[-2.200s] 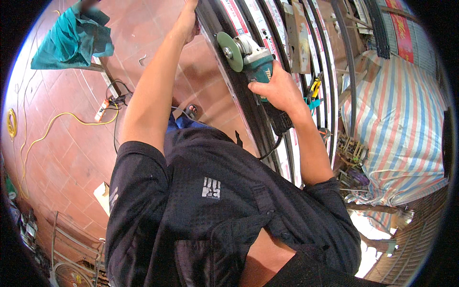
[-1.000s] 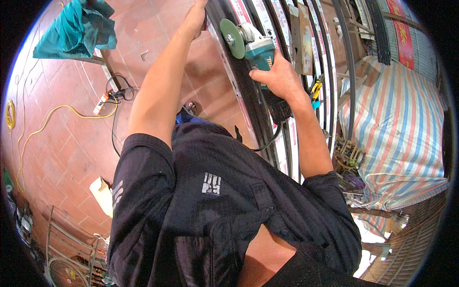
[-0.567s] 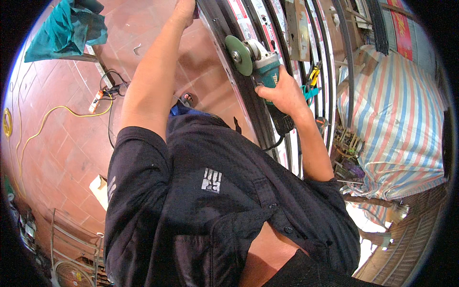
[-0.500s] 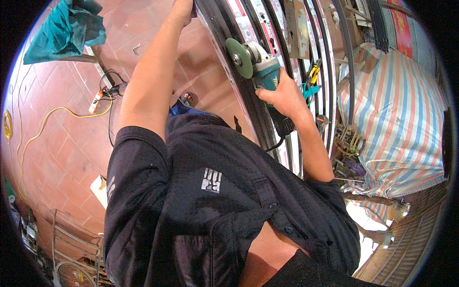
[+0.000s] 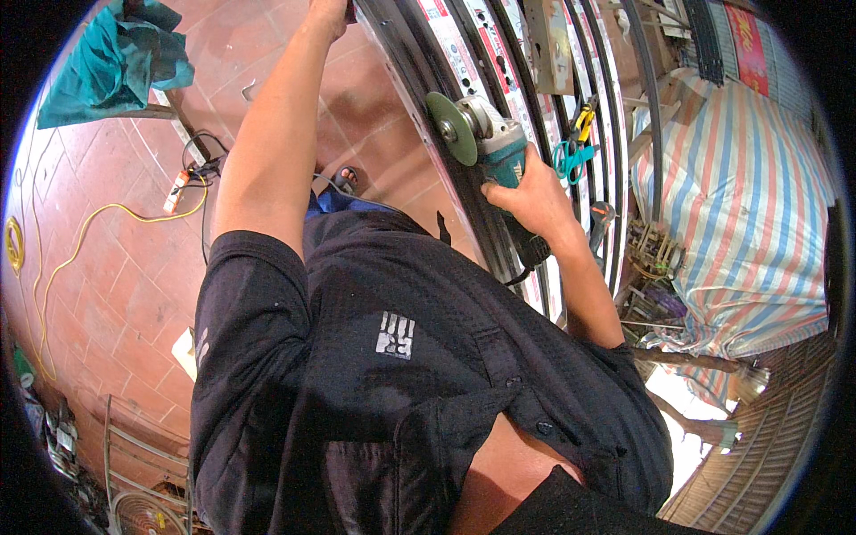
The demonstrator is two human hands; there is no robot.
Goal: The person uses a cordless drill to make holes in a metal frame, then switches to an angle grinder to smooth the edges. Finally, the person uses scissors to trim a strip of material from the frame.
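My right hand (image 5: 538, 203) is wrapped round the teal body of an angle grinder (image 5: 506, 152). The green disc (image 5: 452, 128) stands on edge at the grinder's left end, over the long dark metal profiles (image 5: 412, 53). Whether the disc touches them I cannot tell. At the upper edge my left hand (image 5: 331, 16) is beside the near side of these profiles, its fingers mostly hidden or out of view. Teal-handled scissors (image 5: 572, 162) and yellow-and-black pliers (image 5: 584, 123) lie on the profiles right of the grinder, with a hammer-like tool (image 5: 601, 218) nearer me.
A striped tarp (image 5: 749, 223) covers a heap on the right. On the tiled floor (image 5: 116, 285) at left lie a yellow cord (image 5: 98, 209) and an orange-and-white power strip (image 5: 177, 191). Teal cloth (image 5: 116, 67) hangs over a stand at upper left; a fan (image 5: 147, 515) is at lower left.
My right hand and the grinder have shifted slightly down and to the right in the picture. My left hand has moved a little left. The whole view has shifted slightly.
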